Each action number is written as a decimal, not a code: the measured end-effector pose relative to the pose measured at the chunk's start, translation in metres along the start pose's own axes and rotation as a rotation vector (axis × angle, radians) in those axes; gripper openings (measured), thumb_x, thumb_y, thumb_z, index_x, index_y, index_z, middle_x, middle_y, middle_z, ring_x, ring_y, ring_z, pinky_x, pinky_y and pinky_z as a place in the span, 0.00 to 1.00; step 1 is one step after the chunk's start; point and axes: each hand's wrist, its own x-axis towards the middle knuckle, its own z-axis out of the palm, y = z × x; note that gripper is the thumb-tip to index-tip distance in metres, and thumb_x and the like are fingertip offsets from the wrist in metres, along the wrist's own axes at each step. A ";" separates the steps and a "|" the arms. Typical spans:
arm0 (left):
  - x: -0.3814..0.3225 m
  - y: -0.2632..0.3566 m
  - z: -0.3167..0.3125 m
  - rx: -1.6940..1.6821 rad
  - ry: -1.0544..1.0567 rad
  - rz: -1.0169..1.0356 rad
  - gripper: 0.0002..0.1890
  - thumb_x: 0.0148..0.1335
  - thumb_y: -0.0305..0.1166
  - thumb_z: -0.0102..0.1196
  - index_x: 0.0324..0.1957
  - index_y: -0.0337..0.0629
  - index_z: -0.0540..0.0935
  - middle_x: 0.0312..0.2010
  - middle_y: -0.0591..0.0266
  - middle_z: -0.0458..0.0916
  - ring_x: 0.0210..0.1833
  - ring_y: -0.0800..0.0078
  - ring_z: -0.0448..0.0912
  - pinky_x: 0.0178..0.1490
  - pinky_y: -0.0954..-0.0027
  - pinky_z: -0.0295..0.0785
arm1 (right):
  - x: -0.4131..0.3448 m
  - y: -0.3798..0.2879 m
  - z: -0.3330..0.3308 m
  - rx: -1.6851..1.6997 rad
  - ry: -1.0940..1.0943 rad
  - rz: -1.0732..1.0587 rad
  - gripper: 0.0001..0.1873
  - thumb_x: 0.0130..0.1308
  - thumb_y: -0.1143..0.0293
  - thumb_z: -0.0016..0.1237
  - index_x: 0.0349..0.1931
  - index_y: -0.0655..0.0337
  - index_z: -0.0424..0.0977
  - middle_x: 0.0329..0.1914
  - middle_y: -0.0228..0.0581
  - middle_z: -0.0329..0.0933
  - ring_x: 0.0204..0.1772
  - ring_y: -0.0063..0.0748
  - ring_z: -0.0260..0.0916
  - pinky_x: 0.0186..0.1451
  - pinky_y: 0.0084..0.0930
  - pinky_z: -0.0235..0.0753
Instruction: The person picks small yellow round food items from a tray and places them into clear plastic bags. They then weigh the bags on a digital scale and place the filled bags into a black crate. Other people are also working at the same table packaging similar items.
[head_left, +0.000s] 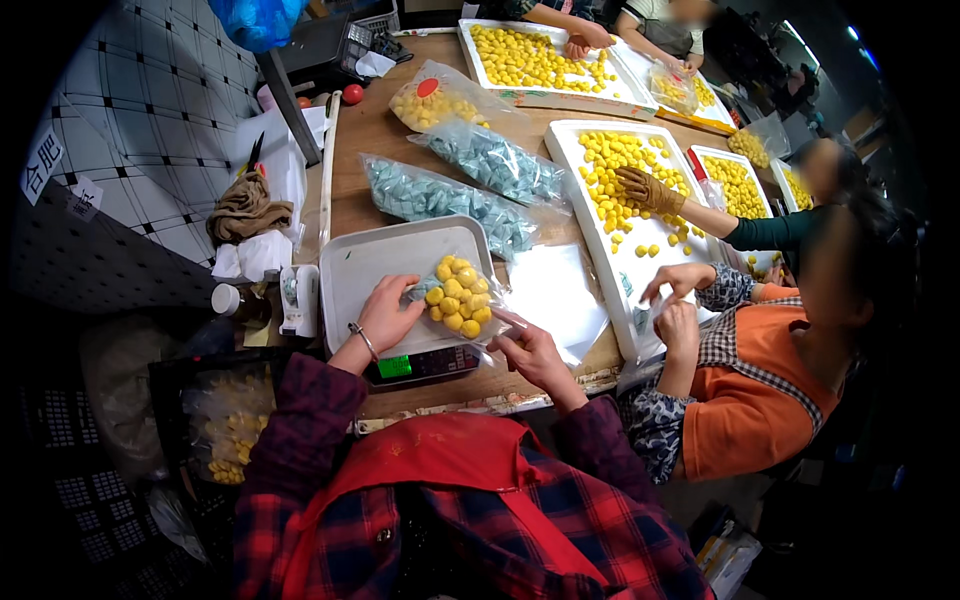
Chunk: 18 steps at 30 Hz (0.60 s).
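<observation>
A clear plastic bag of round yellow pieces (459, 297) lies over the right side of a grey tray (367, 255), which rests on a digital scale (427, 364) with a lit green display. My left hand (390, 313) reaches over the tray and touches the bag's left end, where a pale blue packet shows through. My right hand (534, 352) has the bag's right edge between thumb and fingers. Just beyond the tray lie two bags of blue-green packets (450, 202), (495, 161). Behind them is another bag of yellow pieces (435, 105).
White sheets of paper (559, 300) lie right of the tray. Further right, a white foam box of yellow pieces (562, 142) has a co-worker's gloved hand (649, 190) in it. A co-worker in an orange apron (757, 375) sits close by. A jar (238, 301) and a brown cloth (247, 208) stand left.
</observation>
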 end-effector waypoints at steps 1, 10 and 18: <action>0.002 -0.001 0.000 0.002 -0.015 -0.009 0.18 0.51 0.30 0.56 0.46 0.37 0.76 0.41 0.52 0.75 0.45 0.59 0.75 0.50 0.67 0.70 | 0.002 0.003 0.002 -0.013 0.068 -0.066 0.21 0.62 0.74 0.48 0.56 0.60 0.68 0.31 0.32 0.79 0.21 0.13 0.64 0.24 0.13 0.67; 0.002 -0.001 -0.004 0.009 -0.086 -0.094 0.16 0.50 0.34 0.56 0.41 0.38 0.78 0.34 0.53 0.76 0.37 0.60 0.76 0.42 0.64 0.71 | 0.024 0.010 -0.004 -0.215 0.154 -0.259 0.22 0.58 0.66 0.54 0.53 0.58 0.71 0.21 0.38 0.76 0.21 0.25 0.70 0.29 0.23 0.71; 0.003 0.006 -0.005 0.025 -0.081 -0.116 0.13 0.49 0.34 0.57 0.36 0.38 0.79 0.30 0.55 0.76 0.31 0.64 0.77 0.36 0.66 0.72 | 0.044 -0.014 -0.017 -0.531 0.016 -0.139 0.25 0.59 0.56 0.50 0.57 0.48 0.66 0.21 0.49 0.75 0.27 0.50 0.74 0.33 0.38 0.72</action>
